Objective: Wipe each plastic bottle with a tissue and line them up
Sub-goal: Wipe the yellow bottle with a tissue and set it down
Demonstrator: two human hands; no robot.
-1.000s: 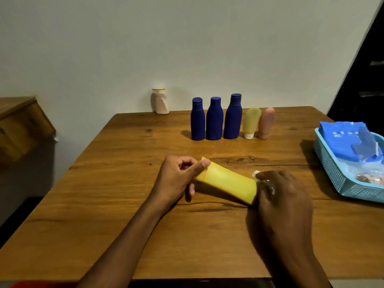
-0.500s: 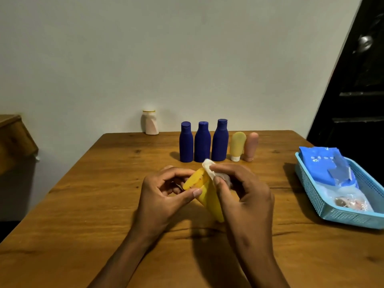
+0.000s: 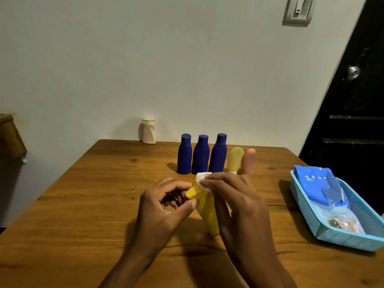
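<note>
A yellow tube bottle [image 3: 206, 213] stands tilted on the wooden table [image 3: 83, 204], its cap end up. My left hand [image 3: 164, 208] pinches the cap end between thumb and fingers. My right hand [image 3: 234, 206] holds a crumpled white tissue [image 3: 202, 178] against the top of the tube. Behind them three dark blue bottles [image 3: 200, 154] stand in a row, with a pale yellow tube [image 3: 234, 159] and a pink tube [image 3: 248, 160] to their right. A small white bottle [image 3: 148, 132] stands alone by the wall.
A light blue plastic basket [image 3: 332, 231] at the right edge of the table holds a blue tissue pack [image 3: 318, 183] and a clear packet. A dark door [image 3: 353, 100] is at the far right. A wooden piece of furniture [image 3: 10, 136] shows at the left.
The yellow tube went from lying flat between my hands to standing tilted. My right hand carried the tissue from the tube's lower end to its cap end. The camera view tilted upward.
</note>
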